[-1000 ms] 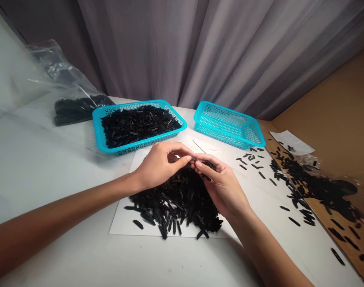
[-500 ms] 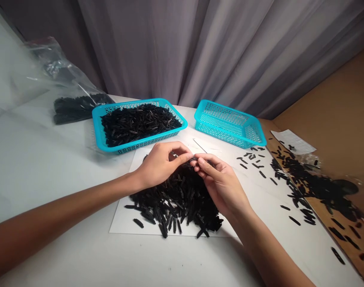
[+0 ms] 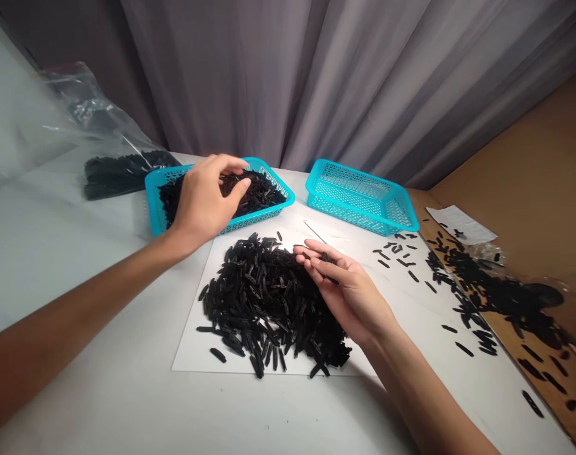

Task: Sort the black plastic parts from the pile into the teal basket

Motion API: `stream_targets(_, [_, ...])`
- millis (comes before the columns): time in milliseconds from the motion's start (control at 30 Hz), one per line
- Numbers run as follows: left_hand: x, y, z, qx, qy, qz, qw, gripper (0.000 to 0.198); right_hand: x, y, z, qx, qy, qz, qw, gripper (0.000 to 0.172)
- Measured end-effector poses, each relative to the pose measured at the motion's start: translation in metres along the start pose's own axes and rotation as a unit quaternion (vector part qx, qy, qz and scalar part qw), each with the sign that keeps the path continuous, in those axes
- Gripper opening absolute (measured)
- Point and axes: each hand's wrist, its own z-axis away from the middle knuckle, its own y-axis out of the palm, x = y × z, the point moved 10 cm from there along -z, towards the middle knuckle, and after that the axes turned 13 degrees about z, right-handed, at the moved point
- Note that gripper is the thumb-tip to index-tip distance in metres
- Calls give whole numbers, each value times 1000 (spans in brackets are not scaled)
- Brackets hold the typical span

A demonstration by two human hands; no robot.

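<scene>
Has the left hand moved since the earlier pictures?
Yes, the left hand has moved leftward and forward, from the near side of the filled blue basket to over it.

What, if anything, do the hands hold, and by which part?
The right hand holds small black pieces in its fingers, gripped part unclear; the left hand shows none.

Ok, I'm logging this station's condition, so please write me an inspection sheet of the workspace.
Surface: white table, white sheet under the pile.
Job's things: pile of small black strips; more in the filled turquoise basket; second turquoise basket beside it.
Clutter: scattered black strips at right; clear plastic bag at left.
Hands: left hand open over the filled turquoise basket; right hand holding strips.
Cables: nothing seen.
Surroundings: grey curtain behind.
</scene>
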Motion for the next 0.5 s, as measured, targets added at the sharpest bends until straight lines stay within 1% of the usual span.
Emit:
stream_targets(33, [-1,-2,-3,1,5,-2,1000,24,-1,1,0,5,2,0,1000,25])
stream_targets(67, [-5,0,-3,16,8,12,1000,25,-1,2,0,9,3,3,1000,25])
stream_targets(100, [-10,8,-1,53,11,34,998,24,-1,2,0,11,2,7,1000,24])
stream_targets(133, [-19,20,5,99,23,61,993,20,0,3,0,12,-2,11,1000,23])
stream_targets(200, [-42,51,26,231,66,94,966,13,3,4,2,17,-16,22,999,22])
stream_targets(233, [-52,64,38,282,89,96,950,11,4,5,2,22,-24,27,999,21])
stream_targets(267, [-59,72,48,316,109,89,938,11,5,5,3,27,-31,34,999,20])
stream_targets(300, [-63,78,56,333,122,77,932,10,6,6,3,31,-39,43,998,19])
stream_targets(333, [-64,81,60,338,129,65,930,10,8,7,4,34,-46,54,997,18])
stream_targets(433, [-60,82,62,329,128,56,934,9,11,8,5,37,-65,90,993,16])
stream_targets(500, [-57,80,60,313,115,68,940,8,11,9,5,37,-63,99,992,16])
